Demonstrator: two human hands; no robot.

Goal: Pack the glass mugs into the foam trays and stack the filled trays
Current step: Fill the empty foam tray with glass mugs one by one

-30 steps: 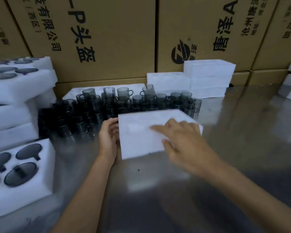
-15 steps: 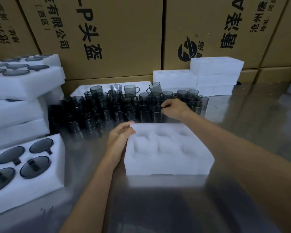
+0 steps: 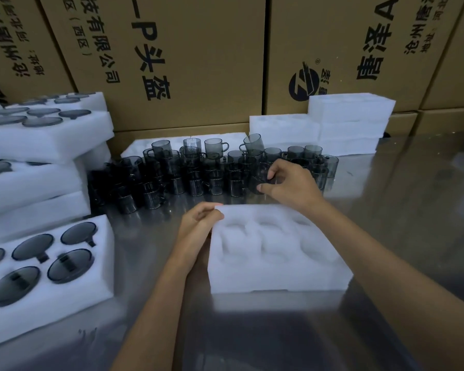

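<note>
Behind everything, a wall of printed cardboard cartons (image 3: 172,62). Below that, a reflective metal table (image 3: 413,210), crowded on the left with stacked filled trays (image 3: 46,140), dark mugs seated upside down in the foam. Against the cartons on the right, a pile of spare foam trays (image 3: 351,121), pockets unfilled. Across the middle, a dense cluster of smoky glass mugs (image 3: 193,167), some stacked two high, one at the back leaning.

Nearest, centred: the empty foam tray (image 3: 273,253), now lying flat with its pockets facing up, where a second ago it was tipped on edge and being turned over. Not one pocket filled yet. Held steady at the far-left corner by the left hand (image 3: 198,226), fingers curled lightly against the foam edge.

Biggest change in the right hand (image 3: 289,183): off the tray, out to the front row of the cluster, and by now closed around a single mug (image 3: 260,180), thumb below and fingers over the top. Mug seemingly just clear of, or barely touching, its neighbours; hard to tell through the dark glass.

Judged from this: tray placement finished, filling just beginning. Next, probably, mug inverted and pressed into a pocket, handle aligned with the notch. Main risk: knocking adjacent mugs while drawing this one out.
</note>
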